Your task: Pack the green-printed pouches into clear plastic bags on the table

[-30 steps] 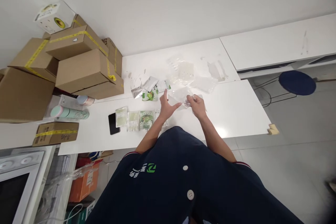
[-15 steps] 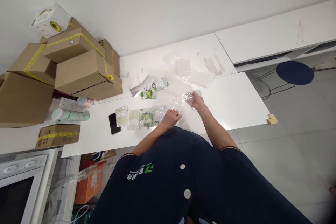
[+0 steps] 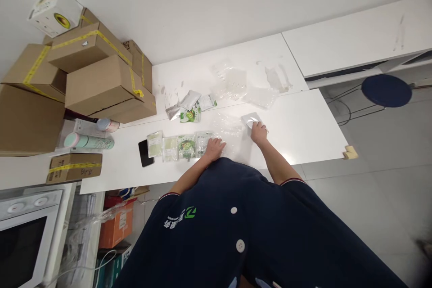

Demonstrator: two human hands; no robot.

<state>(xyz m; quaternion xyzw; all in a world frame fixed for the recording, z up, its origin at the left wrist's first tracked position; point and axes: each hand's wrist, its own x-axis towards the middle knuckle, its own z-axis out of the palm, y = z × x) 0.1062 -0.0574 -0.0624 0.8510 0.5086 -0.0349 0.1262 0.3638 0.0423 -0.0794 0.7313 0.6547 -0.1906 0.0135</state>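
My left hand (image 3: pixel 215 149) lies low over the near end of a clear plastic bag (image 3: pixel 229 128), its bent fingers closed on the film. Left of it runs a row of sleeved packets: a grey printed one (image 3: pixel 203 144), a green printed pouch (image 3: pixel 186 146) and two pale green ones (image 3: pixel 170 149). Farther right, my right hand (image 3: pixel 259 133) has its fingers closed on the near edge of a flat silvery-white pouch (image 3: pixel 253 119). The thumb there is mostly hidden.
A black phone (image 3: pixel 146 153) lies left of the row. Loose pouches (image 3: pixel 190 114) and clear plastic sleeves (image 3: pixel 234 82) sit farther back. Stacked cartons (image 3: pixel 97 83), a mint bottle (image 3: pixel 89 141) and a small box (image 3: pixel 74 166) stand left. A blue stool (image 3: pixel 386 90) is right.
My right hand has let go of the clear bag and moved slightly right onto the silvery-white pouch. The bag now lies flatter; my left hand stays at its near end.
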